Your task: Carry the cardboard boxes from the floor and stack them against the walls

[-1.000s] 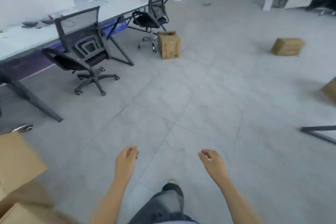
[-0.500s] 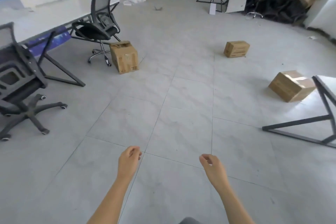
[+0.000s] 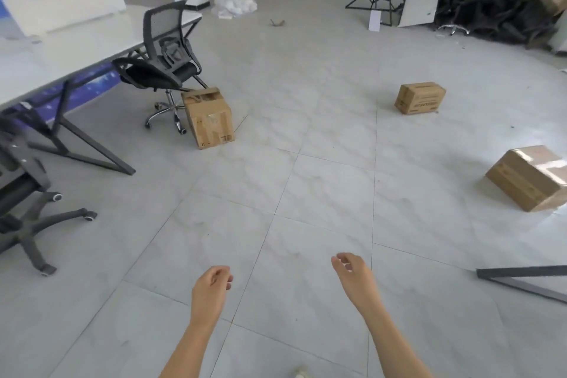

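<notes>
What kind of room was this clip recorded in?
Probably an office being cleared out or set up: a long white desk with a mesh swivel chair, cardboard boxes scattered on the tiled floor, and a furniture pile in the far corner.

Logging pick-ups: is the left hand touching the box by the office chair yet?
Apart. The head view shows the left hand empty, with bare floor tiles between it and the box by the chair.

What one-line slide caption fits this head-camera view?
Empty left hand and right hand hover above tiled floor; three cardboard boxes lie ahead, one beside an office chair.
</notes>
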### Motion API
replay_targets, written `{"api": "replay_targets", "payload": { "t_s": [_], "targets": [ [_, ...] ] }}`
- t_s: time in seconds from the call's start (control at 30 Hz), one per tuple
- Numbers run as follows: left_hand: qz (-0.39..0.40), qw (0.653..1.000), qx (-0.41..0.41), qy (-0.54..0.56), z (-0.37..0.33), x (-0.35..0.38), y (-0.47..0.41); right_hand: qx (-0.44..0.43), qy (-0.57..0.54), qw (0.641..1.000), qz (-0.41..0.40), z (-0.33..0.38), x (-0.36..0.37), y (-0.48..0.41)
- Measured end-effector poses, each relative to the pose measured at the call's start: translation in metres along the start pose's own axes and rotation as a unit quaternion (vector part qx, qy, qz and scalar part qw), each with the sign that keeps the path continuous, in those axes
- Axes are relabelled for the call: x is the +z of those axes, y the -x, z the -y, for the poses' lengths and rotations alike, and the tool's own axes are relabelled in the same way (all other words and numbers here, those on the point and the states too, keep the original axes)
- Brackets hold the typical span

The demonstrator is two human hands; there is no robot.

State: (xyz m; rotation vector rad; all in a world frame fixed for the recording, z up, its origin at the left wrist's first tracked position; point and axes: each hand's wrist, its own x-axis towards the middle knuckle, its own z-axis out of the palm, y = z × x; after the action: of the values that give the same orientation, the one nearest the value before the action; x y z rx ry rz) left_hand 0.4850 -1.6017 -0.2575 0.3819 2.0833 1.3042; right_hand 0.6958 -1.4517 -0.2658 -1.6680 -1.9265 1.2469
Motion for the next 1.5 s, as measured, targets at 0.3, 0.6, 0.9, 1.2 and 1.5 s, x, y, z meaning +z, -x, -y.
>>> {"api": "replay_targets", "payload": {
  "t_s": [0.3, 0.6, 0.9, 1.2, 1.5],
  "targets": [
    [-0.077, 0.996, 0.0, 0.034, -0.074, 0.008, -0.133, -0.021, 0.006, 0.998, 0.055, 0.09, 0.028, -0.146],
    [-0.096, 0.995, -0.007, 0.042, -0.116, -0.049, -0.319, -0.024, -0.003, 0.998, 0.05, 0.202, 0.119, -0.277],
    [-0.107, 0.991, -0.037, 0.066, -0.162, -0.1, -0.467, -0.026, 0.028, 0.996, 0.086, 0.304, 0.201, -0.373],
    [-0.158, 0.983, -0.051, 0.078, -0.203, -0.158, -0.63, -0.06, 0.04, 0.988, 0.135, 0.417, 0.31, -0.513],
    [-0.189, 0.979, -0.044, 0.068, -0.278, -0.213, -0.792, -0.095, 0.032, 0.976, 0.193, 0.559, 0.401, -0.649]
  ]
}}
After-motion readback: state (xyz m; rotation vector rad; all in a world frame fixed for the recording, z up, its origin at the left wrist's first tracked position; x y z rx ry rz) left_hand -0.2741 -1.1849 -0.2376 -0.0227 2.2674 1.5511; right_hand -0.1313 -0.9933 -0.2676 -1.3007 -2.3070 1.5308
